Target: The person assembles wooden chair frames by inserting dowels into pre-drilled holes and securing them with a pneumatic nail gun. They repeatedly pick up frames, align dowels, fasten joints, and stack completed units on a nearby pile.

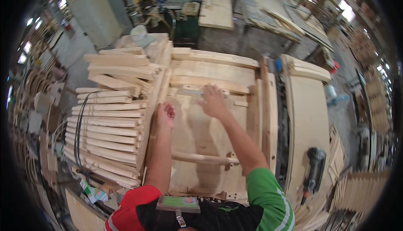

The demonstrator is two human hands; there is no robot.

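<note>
A pale wooden frame [222, 58] with a flat board inside it lies in front of me. My left hand [166, 113] is at the frame's left side, fingers curled in; whatever they may hold is hidden. Over the upper part of the board is my right hand [213, 101], fingers spread, just below a wooden crossbar [184, 81]. A thin, greyish strip [193, 92] shows beside its fingertips; I cannot tell whether they touch it. Nearer to me, a rounded wooden bar [197, 158] crosses the board between my forearms.
Left of the frame, several wooden slats [105, 114] are stacked, with a dark strap over them. A whitish bucket [139, 33] stands behind. To the right, a dark power tool [315, 168] lies on a long pale panel [305, 113]. Workbenches with boards [216, 8] stand beyond.
</note>
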